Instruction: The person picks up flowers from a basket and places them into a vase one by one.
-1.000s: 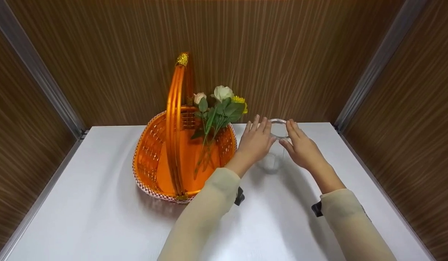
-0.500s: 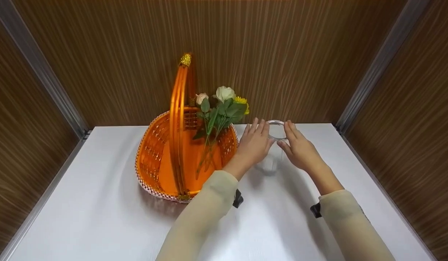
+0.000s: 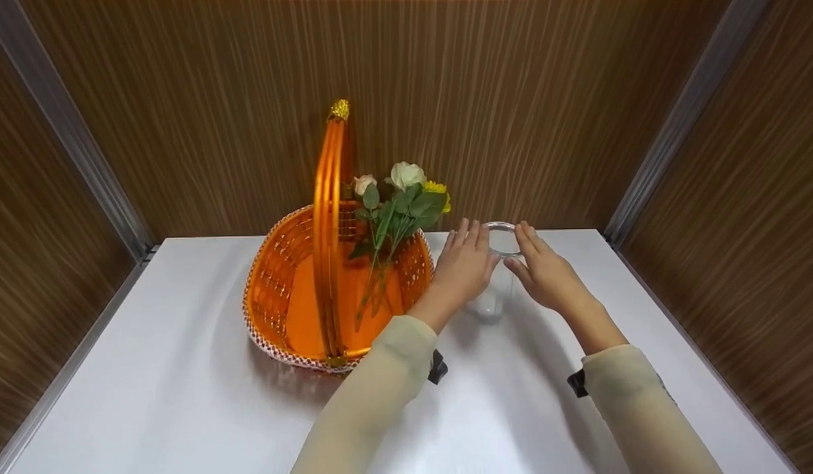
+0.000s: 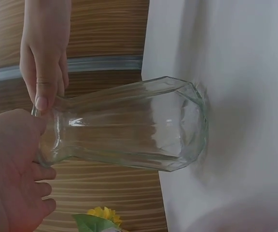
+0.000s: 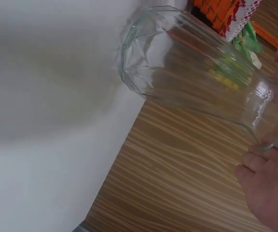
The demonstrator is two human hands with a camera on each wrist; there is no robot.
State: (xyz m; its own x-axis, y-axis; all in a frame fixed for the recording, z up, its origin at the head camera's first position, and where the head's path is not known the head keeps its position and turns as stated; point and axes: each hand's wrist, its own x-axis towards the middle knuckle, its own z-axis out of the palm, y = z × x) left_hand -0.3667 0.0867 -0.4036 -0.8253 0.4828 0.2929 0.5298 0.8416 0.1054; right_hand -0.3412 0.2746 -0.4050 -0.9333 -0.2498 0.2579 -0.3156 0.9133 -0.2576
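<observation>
At the glass vase [image 4: 122, 128], left hand [image 3: 464, 266] and right hand [image 3: 548, 273], straight-fingered, against the rim [image 3: 502, 226].

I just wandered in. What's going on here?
A person has both hands at the mouth of a clear glass vase: the left hand on one side, the right hand on the other. The vase is upright and appears to stand on the white table. No flowers show inside it. To its left sits an orange basket with white, pale pink and yellow flowers leaning in it, stems down, blooms above its far rim.
</observation>
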